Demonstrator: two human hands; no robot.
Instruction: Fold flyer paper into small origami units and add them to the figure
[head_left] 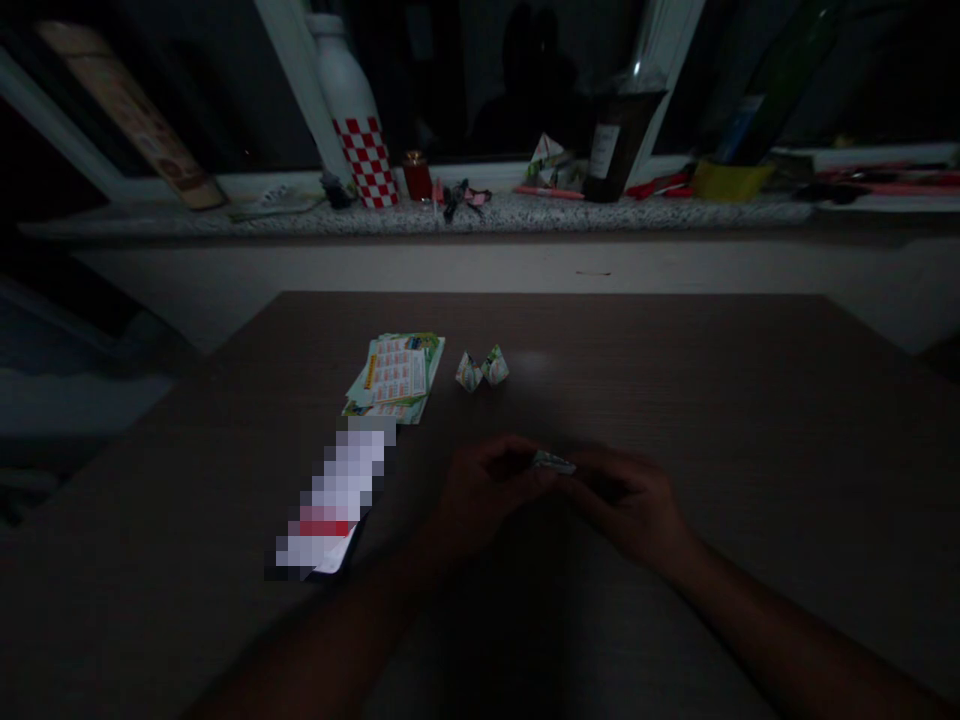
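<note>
My left hand [487,490] and my right hand [626,500] meet over the middle of the table. Between their fingertips they pinch a small piece of folded paper [553,461], with thumbs on the near side. Fingers cover most of it, so its full shape is hidden. Beyond my hands stand two small folded paper pieces [481,369], pointed and printed in green and white, side by side. To their left lies a loose stack of printed paper sheets [397,375]. A phone [337,500] with a lit, blurred screen rests left of my left hand.
The dark wooden table [712,380] ends at a wall below a stone windowsill [262,228]. On the sill stand a white bottle with red checks [360,130], a dark plastic cup [611,145], a small red jar [417,176] and another folded paper piece [547,158]. The room is dim.
</note>
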